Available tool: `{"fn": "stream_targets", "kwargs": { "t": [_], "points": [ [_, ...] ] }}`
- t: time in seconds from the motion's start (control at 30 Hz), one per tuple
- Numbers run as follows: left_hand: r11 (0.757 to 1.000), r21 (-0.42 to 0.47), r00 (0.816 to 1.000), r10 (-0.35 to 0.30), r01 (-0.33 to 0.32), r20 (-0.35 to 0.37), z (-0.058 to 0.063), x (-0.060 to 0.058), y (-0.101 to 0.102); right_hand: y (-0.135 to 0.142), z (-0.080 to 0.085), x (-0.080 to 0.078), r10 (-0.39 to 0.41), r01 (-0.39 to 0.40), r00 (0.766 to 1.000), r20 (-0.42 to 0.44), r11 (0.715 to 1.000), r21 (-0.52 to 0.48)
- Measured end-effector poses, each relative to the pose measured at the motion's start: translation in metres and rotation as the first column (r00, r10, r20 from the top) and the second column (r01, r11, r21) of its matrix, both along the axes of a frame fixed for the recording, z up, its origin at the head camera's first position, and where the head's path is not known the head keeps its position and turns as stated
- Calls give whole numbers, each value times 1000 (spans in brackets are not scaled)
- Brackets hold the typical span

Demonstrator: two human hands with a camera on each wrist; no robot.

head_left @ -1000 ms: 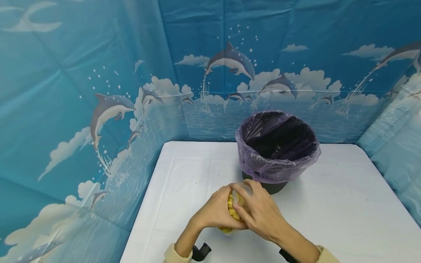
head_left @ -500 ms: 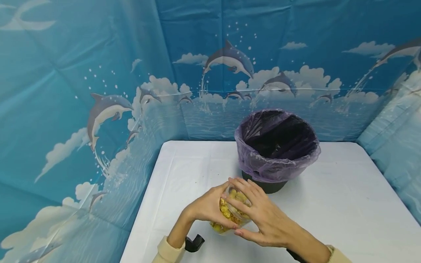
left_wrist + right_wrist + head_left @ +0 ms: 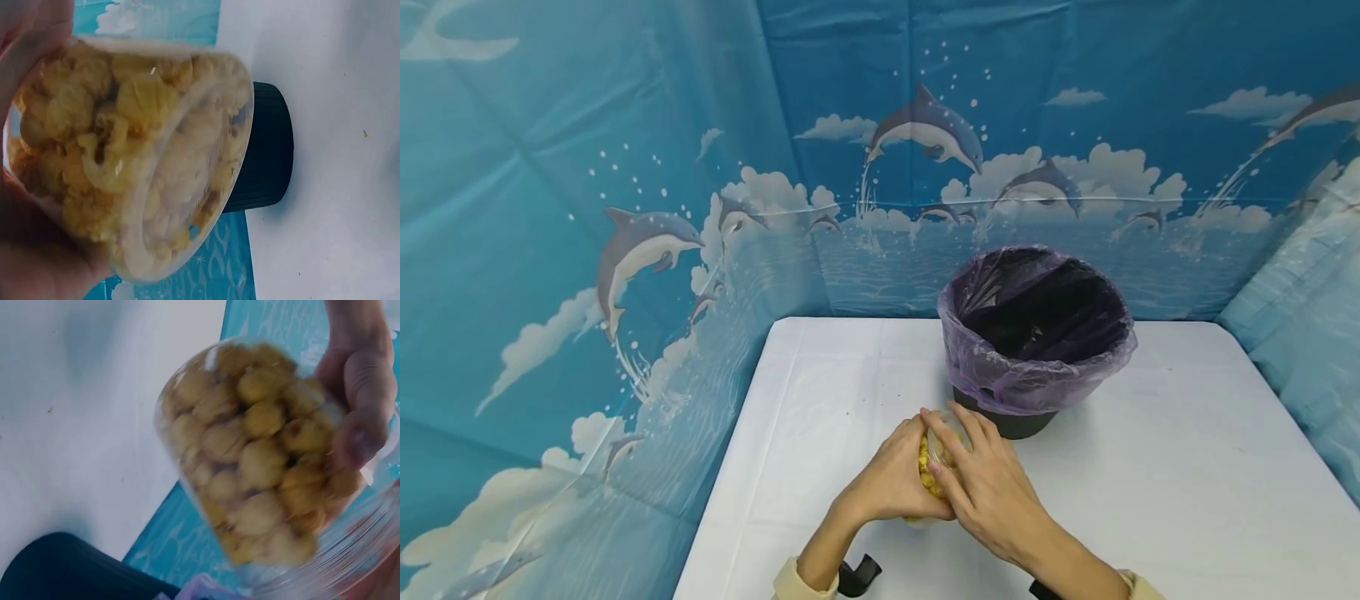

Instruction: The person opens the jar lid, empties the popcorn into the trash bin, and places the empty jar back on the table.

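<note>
A clear plastic jar (image 3: 131, 156) full of yellow popcorn is held above the white table, its base showing large in the left wrist view. My left hand (image 3: 895, 477) wraps round the body of the jar, with its thumb (image 3: 362, 437) pressed along the side in the right wrist view. Over the top, my right hand (image 3: 992, 492) grips the clear, ridged lid (image 3: 337, 559) with curled fingers. From the head view, both hands cover most of the jar, and only a strip of popcorn shows between them.
Behind the hands stands a black trash bin (image 3: 1018, 425) lined with a purple plastic bag (image 3: 1037, 387). The white table (image 3: 827, 375) carries a few tiny specks. A blue dolphin-print curtain (image 3: 745, 108) encloses the back and sides.
Half a second ago my right fingers were spread, the thumb lower and more of the popcorn showing. Now they have closed round the lid again, and the left hand with the jar has shifted slightly right.
</note>
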State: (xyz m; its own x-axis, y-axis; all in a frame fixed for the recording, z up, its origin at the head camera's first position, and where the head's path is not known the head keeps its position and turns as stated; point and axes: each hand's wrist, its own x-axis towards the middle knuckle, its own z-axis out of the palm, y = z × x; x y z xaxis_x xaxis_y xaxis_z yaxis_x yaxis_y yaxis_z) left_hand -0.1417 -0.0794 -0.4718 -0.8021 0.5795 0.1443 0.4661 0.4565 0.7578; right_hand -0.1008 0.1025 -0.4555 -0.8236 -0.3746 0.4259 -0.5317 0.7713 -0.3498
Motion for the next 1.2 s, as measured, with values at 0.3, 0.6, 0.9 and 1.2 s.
{"fn": "stream_targets", "kwargs": {
  "t": [0.3,0.6,0.9,1.2],
  "points": [
    [914,171,906,-394,369,153,11,-19,-20,19,11,-3,372,-364,910,-183,928,79],
    [882,201,838,-469,427,278,22,-27,-24,26,15,-7,481,-497,816,-321,867,36],
    [996,84,998,6,-10,59,17,1,-2,15,13,-3,80,-80,996,-39,997,12],
    [961,188,967,-228,204,116,18,-3,-12,18,13,-5,301,-292,936,-180,953,75]
  ]
}}
